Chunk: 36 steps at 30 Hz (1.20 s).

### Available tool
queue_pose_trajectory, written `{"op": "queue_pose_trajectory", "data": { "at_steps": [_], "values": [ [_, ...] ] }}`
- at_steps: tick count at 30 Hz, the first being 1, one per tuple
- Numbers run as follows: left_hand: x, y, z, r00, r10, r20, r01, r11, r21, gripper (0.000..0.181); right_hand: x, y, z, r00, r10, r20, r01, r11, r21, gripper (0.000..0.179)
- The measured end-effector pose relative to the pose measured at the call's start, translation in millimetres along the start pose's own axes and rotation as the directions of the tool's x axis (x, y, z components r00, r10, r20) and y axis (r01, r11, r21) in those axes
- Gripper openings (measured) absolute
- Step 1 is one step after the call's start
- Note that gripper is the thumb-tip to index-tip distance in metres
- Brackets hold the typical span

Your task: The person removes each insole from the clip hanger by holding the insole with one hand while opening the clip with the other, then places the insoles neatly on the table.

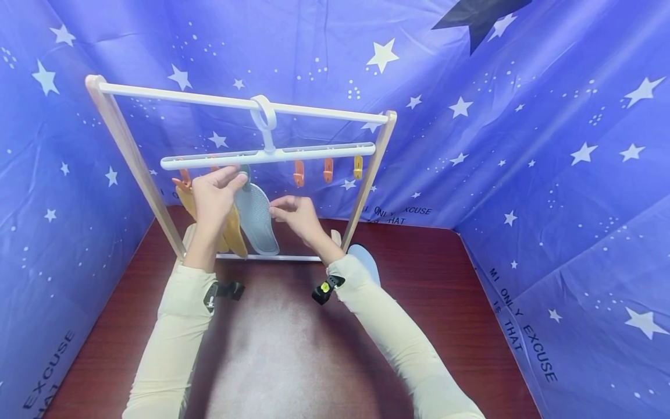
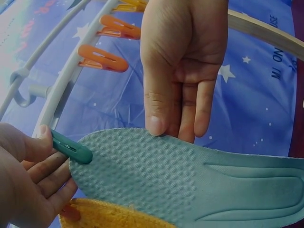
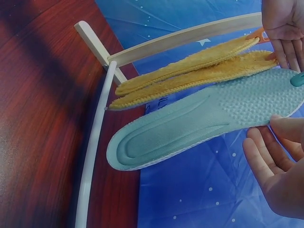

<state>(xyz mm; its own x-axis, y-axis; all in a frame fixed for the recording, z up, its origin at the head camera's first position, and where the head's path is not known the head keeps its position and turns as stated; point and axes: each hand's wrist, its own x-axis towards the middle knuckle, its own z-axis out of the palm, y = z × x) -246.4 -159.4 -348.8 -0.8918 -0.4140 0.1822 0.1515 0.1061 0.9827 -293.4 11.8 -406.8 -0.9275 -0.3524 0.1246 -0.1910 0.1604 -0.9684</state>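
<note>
A grey-blue insole [image 1: 256, 218] [image 2: 190, 180] [image 3: 199, 123] hangs from a teal clip [image 2: 71, 148] [image 3: 298, 80] on the white clip hanger [image 1: 272, 155]. My left hand [image 1: 237, 181] [image 2: 33, 161] is raised to the hanger and pinches that teal clip between thumb and fingers. My right hand [image 1: 275, 212] [image 2: 175, 71] [image 3: 278, 175] pinches the insole's side edge, thumb in front and fingers behind. Two yellow fleecy insoles [image 1: 234, 233] [image 3: 199, 66] hang just left of it, partly behind my left hand.
The hanger hangs on a small rack with wooden sides [image 1: 128, 151] and a white top bar [image 1: 178, 96], standing on a dark red table [image 1: 293, 349]. Orange clips [image 1: 298, 173] [image 2: 102, 58] hang free to the right. Another blue insole [image 1: 366, 259] lies by the rack's right foot. Starry blue cloth walls surround.
</note>
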Motion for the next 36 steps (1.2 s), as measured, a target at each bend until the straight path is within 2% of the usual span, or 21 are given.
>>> {"op": "queue_pose_trajectory", "data": {
  "at_steps": [8, 17, 36],
  "values": [
    [-0.4, 0.5, -0.4, 1.000, 0.005, -0.008, -0.005, 1.000, 0.001, 0.035, -0.9, 0.3, 0.2, 1.000, 0.004, -0.002, -0.004, 1.000, 0.001, 0.017],
    [-0.7, 4.4, -2.1, 1.000, -0.026, -0.005, 0.026, 0.999, 0.034, 0.036, -2.6, -0.8, 0.6, 1.000, 0.004, 0.002, -0.004, 1.000, 0.008, 0.018],
    [-0.1, 5.4, -0.3, 1.000, -0.027, -0.016, 0.027, 0.999, 0.038, 0.035, -2.8, -1.2, -0.5, 1.000, -0.002, -0.007, 0.002, 1.000, 0.010, 0.017]
  ]
}}
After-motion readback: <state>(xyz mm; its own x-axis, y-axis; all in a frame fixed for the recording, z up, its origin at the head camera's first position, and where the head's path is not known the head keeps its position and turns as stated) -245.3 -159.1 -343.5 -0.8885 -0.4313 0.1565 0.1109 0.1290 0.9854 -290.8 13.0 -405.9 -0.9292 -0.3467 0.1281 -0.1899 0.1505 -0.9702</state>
